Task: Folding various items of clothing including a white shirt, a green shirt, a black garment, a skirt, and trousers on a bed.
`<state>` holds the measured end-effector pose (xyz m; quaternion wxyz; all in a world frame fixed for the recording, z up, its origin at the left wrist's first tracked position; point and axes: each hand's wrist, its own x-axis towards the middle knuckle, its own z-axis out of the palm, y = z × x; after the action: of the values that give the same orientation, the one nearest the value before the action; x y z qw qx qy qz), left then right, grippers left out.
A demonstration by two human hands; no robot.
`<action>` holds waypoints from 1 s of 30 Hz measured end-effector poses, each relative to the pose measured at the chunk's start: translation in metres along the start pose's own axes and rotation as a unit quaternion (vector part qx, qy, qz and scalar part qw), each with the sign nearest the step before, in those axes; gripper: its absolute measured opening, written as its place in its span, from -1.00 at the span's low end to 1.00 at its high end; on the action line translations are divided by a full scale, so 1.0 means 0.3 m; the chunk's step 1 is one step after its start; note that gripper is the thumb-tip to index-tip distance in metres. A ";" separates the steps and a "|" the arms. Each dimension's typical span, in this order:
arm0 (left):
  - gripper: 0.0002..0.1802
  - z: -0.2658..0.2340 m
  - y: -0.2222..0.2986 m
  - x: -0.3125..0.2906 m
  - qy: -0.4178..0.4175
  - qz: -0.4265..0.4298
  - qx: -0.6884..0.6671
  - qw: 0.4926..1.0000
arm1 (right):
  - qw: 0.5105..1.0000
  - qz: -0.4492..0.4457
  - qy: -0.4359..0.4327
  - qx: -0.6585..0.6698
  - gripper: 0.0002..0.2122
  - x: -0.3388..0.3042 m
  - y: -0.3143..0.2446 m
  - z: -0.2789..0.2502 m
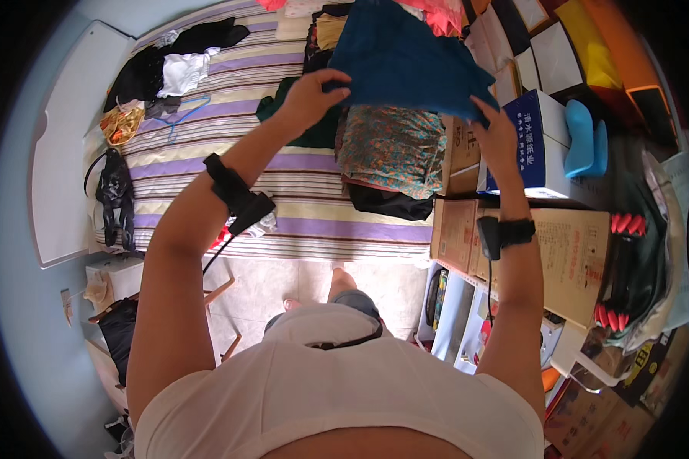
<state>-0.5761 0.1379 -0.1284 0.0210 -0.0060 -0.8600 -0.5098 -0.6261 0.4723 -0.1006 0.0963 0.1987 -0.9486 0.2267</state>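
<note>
A dark teal-blue piece of cloth [409,61], perhaps a garment, hangs spread between my two hands over the far side of the bed. My left hand [312,101] pinches its left edge between thumb and fingers. At the cloth's lower right corner, my right hand [494,134] has its fingers closed on the edge. Just below the cloth lies a folded floral-patterned fabric [394,149], with a black folded cloth [390,203] under it. Dark green fabric [318,126] lies beneath and beside my left hand.
The striped bed sheet [283,183] bears black clothes [138,73], a white cloth [185,73] and a blue hanger [177,115] at the left. A blue-and-white box [524,141], light-blue slippers [582,141] and a cardboard box [559,249] crowd the right side.
</note>
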 end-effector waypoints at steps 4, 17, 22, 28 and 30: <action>-0.70 0.204 -0.255 0.021 -0.055 -0.069 0.012 0.996 | 0.994 0.071 -0.081 -0.019 -0.57 -0.117 0.146 0.224; -0.52 0.304 -0.891 -0.611 -0.237 -0.299 0.017 0.924 | 0.976 0.012 -0.178 -0.128 -0.37 -0.418 0.223 0.696; -0.59 0.070 -0.899 -0.925 -0.154 -0.316 0.056 0.935 | 0.953 -0.032 -0.284 -0.102 -0.40 -0.409 0.108 0.787; -0.57 -0.248 -0.945 -1.349 -0.076 -0.385 0.022 0.919 | 0.860 0.001 -0.491 -0.137 -0.51 -0.536 -0.091 0.833; -0.57 -0.344 -0.999 -1.484 -0.049 -0.426 -0.040 0.903 | 0.896 -0.066 -0.432 -0.074 -0.53 -0.604 -0.229 0.813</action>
<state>-0.1378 -0.0917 -0.3605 -0.2410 0.3349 -0.7595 -0.5029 -0.4564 0.3623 -0.3374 -0.2935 0.3318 -0.8956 0.0405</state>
